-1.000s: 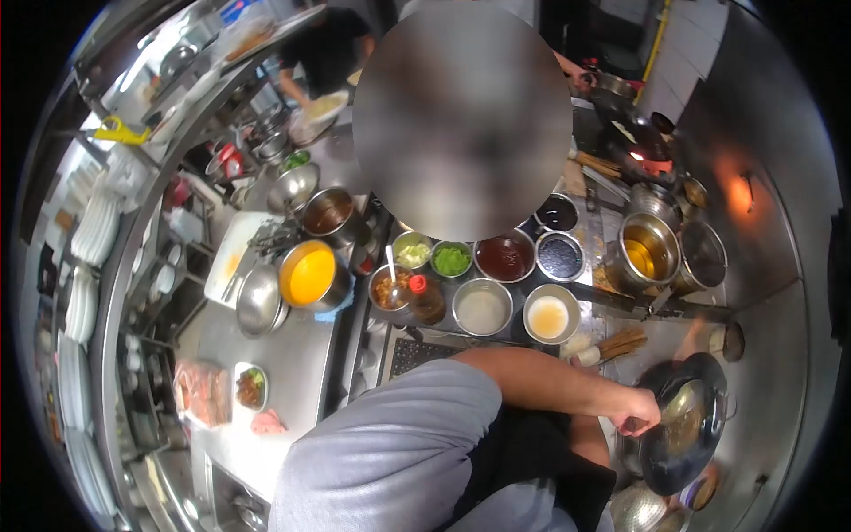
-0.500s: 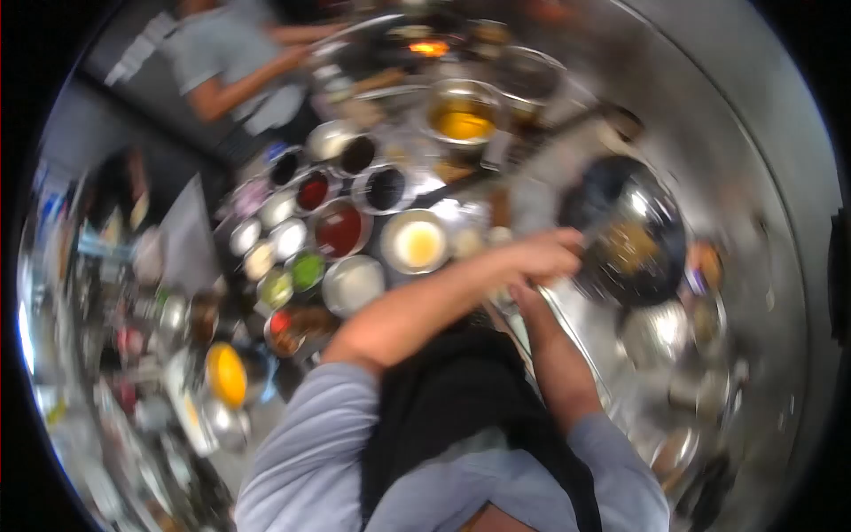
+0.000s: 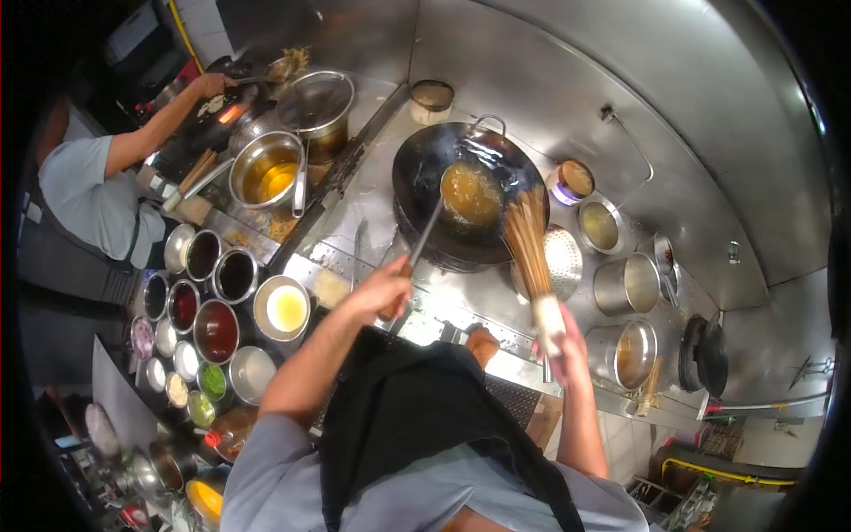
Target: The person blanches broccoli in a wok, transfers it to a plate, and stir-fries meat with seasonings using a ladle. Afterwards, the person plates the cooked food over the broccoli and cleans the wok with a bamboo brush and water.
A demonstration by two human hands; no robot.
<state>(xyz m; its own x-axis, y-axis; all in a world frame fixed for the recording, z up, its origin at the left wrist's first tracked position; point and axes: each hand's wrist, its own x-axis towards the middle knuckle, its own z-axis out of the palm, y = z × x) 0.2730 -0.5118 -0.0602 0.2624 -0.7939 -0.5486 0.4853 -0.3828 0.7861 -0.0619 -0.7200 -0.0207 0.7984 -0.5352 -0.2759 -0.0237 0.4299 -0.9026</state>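
My left hand (image 3: 383, 291) is closed around the wooden grip of a long-handled ladle (image 3: 424, 232), whose metal shaft reaches into a black wok (image 3: 417, 168). Brown, bubbly liquid (image 3: 472, 197) shows at the ladle's far end; whether it lies in the ladle's bowl or on the wok's bottom I cannot tell. My right hand (image 3: 567, 348) grips the pale bound end of a bamboo wok brush (image 3: 530, 248). The brush's splayed bristles overlap the wok's right rim in view. Some fingers of this hand are hidden behind the handle.
Bowls of sauces, including a red one (image 3: 216, 331), stand at left beside a bowl of yellow liquid (image 3: 282, 308). A pot of yellow oil (image 3: 269, 170) is further back. A co-worker's arm (image 3: 155, 133) extends over another burner. Right of the wok are a perforated strainer (image 3: 562, 262) and metal pots (image 3: 623, 284).
The view has swung right and sharpened, so the wok now sits mid-frame. My hands, close together before, are now apart, with the ladle and brush clearly visible.
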